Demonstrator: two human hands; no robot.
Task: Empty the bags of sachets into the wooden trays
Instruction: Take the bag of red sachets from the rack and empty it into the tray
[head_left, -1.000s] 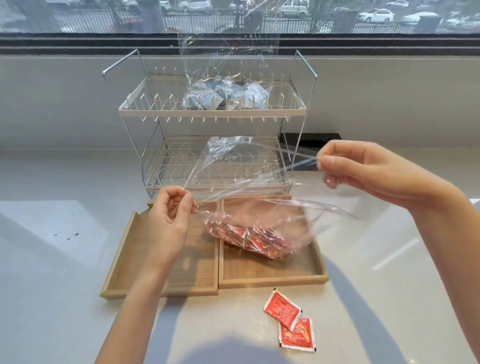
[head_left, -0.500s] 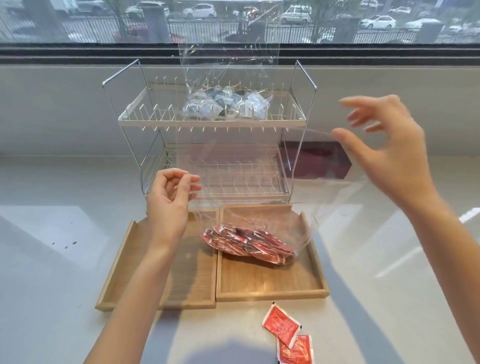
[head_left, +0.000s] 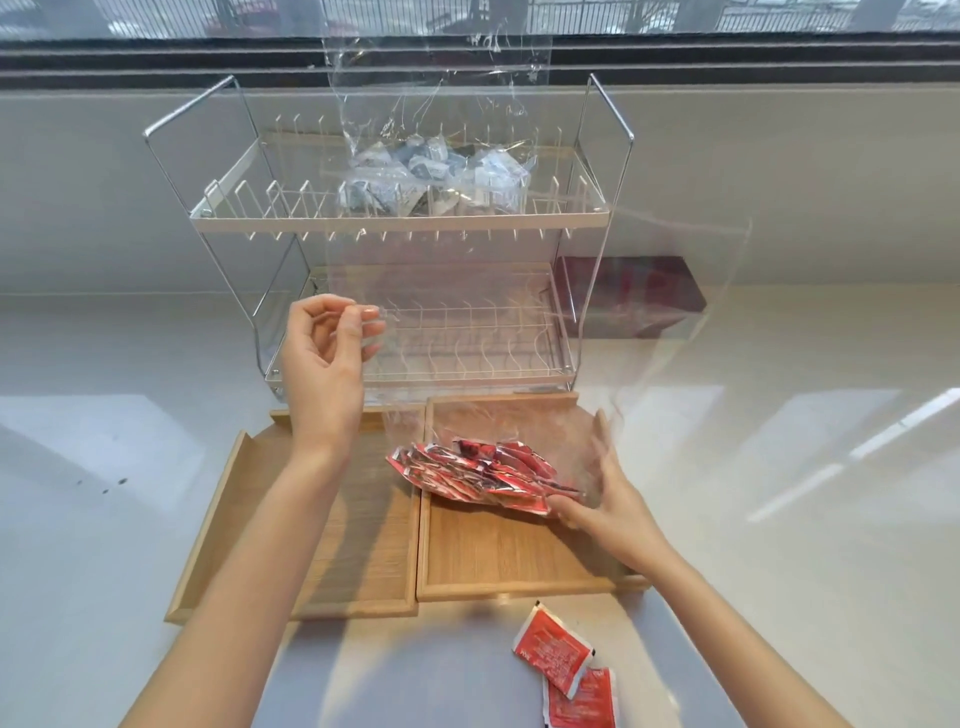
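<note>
Two wooden trays lie side by side on the counter, the left tray bare, the right tray under a clear plastic bag that stands tall and open. A heap of red sachets lies in the bag's bottom over the right tray. My left hand pinches the bag's upper left edge. My right hand is down at the bag's lower right corner, fingers on the plastic beside the sachets. A second clear bag with grey-blue sachets rests on the rack's top shelf.
A two-tier wire dish rack stands right behind the trays against the window sill. Two loose red sachets lie on the counter in front of the right tray. A dark red box sits behind the rack's right side.
My right hand let go of the bag's top and dropped down to its lower right corner by the sachets. My left hand rose a little, still pinching the edge.
</note>
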